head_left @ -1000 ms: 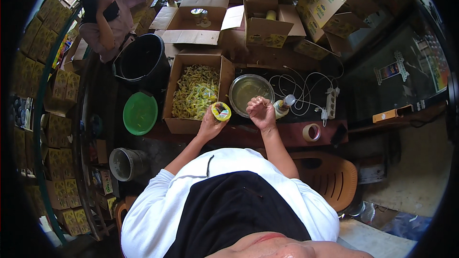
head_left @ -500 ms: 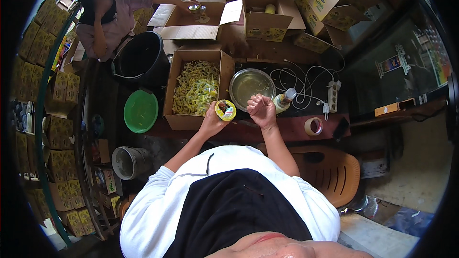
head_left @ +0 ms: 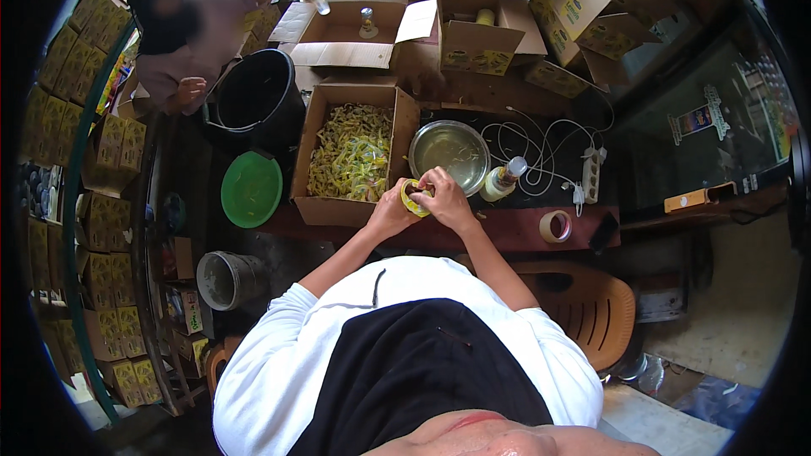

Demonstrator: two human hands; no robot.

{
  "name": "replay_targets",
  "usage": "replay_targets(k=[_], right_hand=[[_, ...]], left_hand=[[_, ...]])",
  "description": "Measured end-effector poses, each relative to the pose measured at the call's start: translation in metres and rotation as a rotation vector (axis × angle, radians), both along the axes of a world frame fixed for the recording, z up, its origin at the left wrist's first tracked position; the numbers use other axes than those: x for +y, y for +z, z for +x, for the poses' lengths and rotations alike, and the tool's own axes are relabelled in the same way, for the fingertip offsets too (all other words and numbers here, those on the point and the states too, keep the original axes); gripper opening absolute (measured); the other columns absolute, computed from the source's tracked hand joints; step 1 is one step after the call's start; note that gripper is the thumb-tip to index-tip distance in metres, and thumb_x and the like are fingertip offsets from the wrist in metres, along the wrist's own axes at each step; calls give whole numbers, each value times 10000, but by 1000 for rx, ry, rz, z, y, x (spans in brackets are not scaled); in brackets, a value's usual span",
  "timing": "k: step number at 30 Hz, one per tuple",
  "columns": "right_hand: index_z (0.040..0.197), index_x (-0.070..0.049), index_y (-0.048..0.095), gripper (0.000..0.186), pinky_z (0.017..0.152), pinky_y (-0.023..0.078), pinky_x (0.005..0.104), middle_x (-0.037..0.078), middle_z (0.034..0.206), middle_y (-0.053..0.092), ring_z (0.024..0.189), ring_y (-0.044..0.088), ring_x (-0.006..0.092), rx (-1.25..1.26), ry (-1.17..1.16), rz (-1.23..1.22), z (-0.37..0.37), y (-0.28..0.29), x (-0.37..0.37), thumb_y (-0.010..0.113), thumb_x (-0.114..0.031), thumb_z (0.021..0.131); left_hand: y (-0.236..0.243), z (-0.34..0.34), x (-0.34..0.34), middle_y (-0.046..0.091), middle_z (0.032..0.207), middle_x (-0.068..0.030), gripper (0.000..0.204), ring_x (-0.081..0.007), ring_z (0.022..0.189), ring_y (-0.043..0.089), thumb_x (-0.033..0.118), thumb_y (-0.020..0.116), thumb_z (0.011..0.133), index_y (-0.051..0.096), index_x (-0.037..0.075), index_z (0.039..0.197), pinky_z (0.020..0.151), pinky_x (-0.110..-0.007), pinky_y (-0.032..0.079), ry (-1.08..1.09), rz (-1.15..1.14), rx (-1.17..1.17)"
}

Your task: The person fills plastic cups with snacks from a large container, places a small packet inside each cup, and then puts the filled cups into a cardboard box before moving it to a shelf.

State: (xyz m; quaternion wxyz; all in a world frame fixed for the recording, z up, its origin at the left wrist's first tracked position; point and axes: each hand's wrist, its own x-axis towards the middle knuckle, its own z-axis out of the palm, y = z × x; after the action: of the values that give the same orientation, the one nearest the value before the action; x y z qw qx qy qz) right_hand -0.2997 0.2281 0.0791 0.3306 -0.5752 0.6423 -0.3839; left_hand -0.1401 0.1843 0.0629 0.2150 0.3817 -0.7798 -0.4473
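Head view shows a long dark desk [head_left: 524, 232] with a worn reddish front edge, crowded with stock. Largest on it is an open cardboard box [head_left: 351, 156], square-sided and brown, filled with a loose tangle of thin yellow wrappers [head_left: 353, 152]. Left of the box sits a round black plastic bucket [head_left: 253, 101], and below that a flat green lid [head_left: 251, 189], smooth and circular. Right of the box lies a shallow steel bowl [head_left: 449, 155], shiny and round. Beside the bowl stands a small bottle [head_left: 502, 180] with a pale cap, and white cables [head_left: 549, 152] loop toward a power strip [head_left: 590, 176]. A ring of beige tape [head_left: 554, 226] rests near the desk's front edge.

Both of the person's hands meet over the front of the desk, between box and bowl. The left hand [head_left: 390, 213] is wrapped around a small round yellow jar [head_left: 414, 199] from the left; the right hand [head_left: 444, 199] is closed over its top from the right, fingers curled down onto it, so most of the jar is hidden.

At upper left another person [head_left: 182, 34] stands among stacked cartons.
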Motion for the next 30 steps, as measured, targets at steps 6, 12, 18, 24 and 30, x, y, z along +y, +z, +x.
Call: replay_targets(k=[6, 12, 18, 24, 30], right_hand=[[842, -60, 576, 190, 768, 495, 430, 109, 869, 570, 891, 599, 300, 682, 107, -179, -1, -2, -4, 685, -210, 800], [808, -52, 574, 167, 784, 491, 432, 108, 877, 580, 905, 598, 309, 564, 308, -162, -19, 0, -7, 617, -204, 862], [769, 1, 576, 221, 700, 424, 324, 57, 790, 498, 762, 528, 184, -243, 349, -36, -42, -27, -14, 605, -174, 901], [729, -47, 567, 239, 667, 359, 261, -26, 734, 425, 696, 415, 91, -633, 163, 67, -27, -40, -16, 596, -173, 930], [726, -152, 540, 213, 569, 322, 206, -81, 681, 428, 613, 380, 25, -928, -56, 70, -18, -73, -28, 614, -200, 920]], left_hand=[[2, -5, 3, 636, 945, -128, 473, -339, 939, 644, 198, 818, 681, 535, 43, 1027, 782, -392, 506, -91, -55, -94], [1, 3, -4, 658, 947, -126, 472, -306, 919, 666, 164, 813, 666, 550, 38, 1038, 789, -375, 507, -155, 41, -58], [0, -4, -4, 663, 954, -133, 486, -282, 910, 673, 148, 802, 669, 551, 40, 1072, 789, -367, 511, -139, 39, -49], [2, -6, -1, 643, 905, -130, 471, -304, 857, 663, 169, 811, 664, 545, 48, 1034, 754, -378, 508, -41, -44, -25], [-10, -7, 4, 605, 875, -118, 444, -311, 812, 632, 170, 828, 659, 543, 53, 978, 713, -381, 503, 77, -232, -22]])
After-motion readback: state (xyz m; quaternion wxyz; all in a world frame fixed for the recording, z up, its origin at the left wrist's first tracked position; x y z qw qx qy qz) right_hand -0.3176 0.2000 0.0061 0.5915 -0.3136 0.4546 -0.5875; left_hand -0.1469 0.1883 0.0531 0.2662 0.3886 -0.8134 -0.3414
